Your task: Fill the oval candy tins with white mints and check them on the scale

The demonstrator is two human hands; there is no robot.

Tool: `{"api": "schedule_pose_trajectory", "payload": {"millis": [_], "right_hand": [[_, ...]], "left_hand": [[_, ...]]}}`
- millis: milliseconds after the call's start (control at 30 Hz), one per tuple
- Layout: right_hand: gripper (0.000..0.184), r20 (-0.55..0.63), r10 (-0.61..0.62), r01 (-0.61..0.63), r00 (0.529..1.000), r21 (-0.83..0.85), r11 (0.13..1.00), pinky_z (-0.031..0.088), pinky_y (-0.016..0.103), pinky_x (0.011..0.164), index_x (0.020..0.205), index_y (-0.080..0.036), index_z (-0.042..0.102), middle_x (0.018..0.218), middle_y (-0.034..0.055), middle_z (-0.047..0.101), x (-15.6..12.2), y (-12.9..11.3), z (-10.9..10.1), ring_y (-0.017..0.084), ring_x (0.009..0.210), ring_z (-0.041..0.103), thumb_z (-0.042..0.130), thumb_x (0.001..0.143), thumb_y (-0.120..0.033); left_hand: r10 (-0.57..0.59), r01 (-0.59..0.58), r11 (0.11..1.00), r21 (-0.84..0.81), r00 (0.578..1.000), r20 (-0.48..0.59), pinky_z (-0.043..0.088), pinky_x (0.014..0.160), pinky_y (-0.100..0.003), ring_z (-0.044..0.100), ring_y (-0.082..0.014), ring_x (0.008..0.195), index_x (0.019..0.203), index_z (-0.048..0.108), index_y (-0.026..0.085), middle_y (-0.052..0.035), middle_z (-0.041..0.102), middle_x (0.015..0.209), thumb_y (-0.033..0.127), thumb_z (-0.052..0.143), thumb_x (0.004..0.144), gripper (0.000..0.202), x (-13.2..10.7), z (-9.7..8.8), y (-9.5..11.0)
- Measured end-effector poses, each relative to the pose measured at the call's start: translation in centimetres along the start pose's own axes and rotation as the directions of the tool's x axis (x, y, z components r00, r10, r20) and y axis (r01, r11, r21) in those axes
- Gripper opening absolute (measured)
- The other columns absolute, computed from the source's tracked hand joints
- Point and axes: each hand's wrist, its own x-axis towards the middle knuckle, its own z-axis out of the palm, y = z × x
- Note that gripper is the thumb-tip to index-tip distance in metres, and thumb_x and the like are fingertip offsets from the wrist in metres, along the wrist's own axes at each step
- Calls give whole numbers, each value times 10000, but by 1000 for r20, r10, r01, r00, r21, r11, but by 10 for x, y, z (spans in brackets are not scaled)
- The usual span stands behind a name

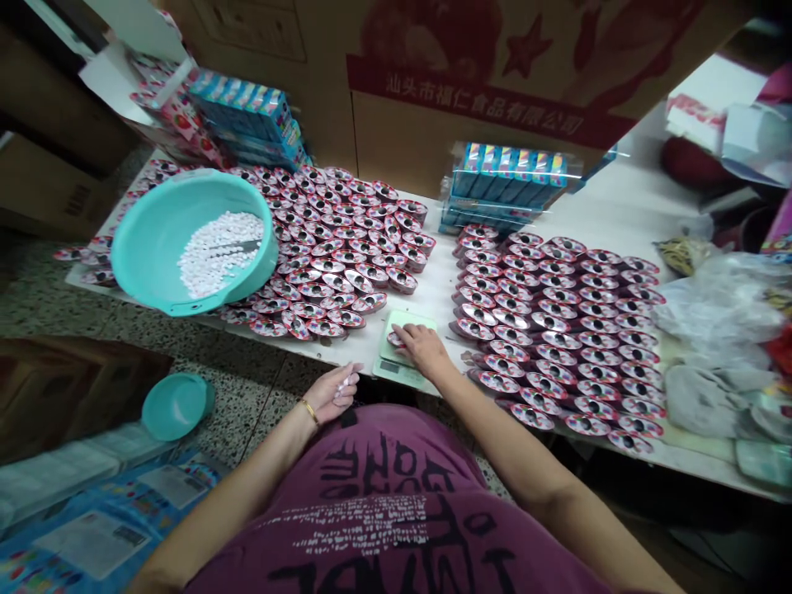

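Observation:
My left hand (pixel 334 389) is closed around a few small white pieces, which look like candies, just off the table's front edge. My right hand (pixel 421 346) is over the pale green weighing scale (pixel 412 320), its fingers on one small oval-topped box (pixel 393 338) that rests on the pan. Left of the scale stand many such oval-topped boxes (pixel 337 282) with a dark hole in each top. More of them form neat columns (pixel 560 322) to the right. A turquoise basin (pixel 139 247) holds a heap of white candies (pixel 216 247) with a dark scoop-like tool in it.
Blue packs of boxes (pixel 504 186) stand at the back, and others (pixel 247 115) at the back left. A large cardboard carton (pixel 402 140) walls off the rear. Clear plastic bags (pixel 721 305) lie at the right end. A smaller turquoise bowl (pixel 176 406) sits low at the left.

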Motion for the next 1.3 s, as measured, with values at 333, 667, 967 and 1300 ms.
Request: {"api": "schedule_pose_trajectory", "payload": {"millis": [333,667,967,1300], "right_hand": [[348,83,431,-184,898,963,199,418,245,645,965,-171,502,787,1,578,-15,-14,20,125,681,522,488,728,-425],[351,70,530,-126,845,990,70,402,246,660,824,-158,577,729,5,591,-14,-24,26,126,680,513,416,760,-464],[418,391,540,-170,745,895,-413,393,251,481,711,-142,566,560,-1,551,-6,-28,26,115,472,481,526,634,-550],[243,-23,195,-181,981,278,943,346,215,565,719,-202,629,728,15,545,-8,-19,-26,110,646,490,493,750,-401]], "left_hand": [[207,-163,814,557,978,-16,49,317,-137,202,11,324,863,522,155,80,340,515,436,561,678,338,19,66,7],[116,-91,784,614,993,-2,68,335,-148,220,5,336,678,423,154,79,345,505,443,585,647,333,32,57,4],[136,-139,834,535,990,45,78,337,-124,222,17,356,677,395,145,76,353,522,387,589,670,310,14,52,10],[138,-157,927,341,987,79,93,322,-107,265,12,357,776,474,128,69,364,523,319,616,669,261,48,42,5]]}}
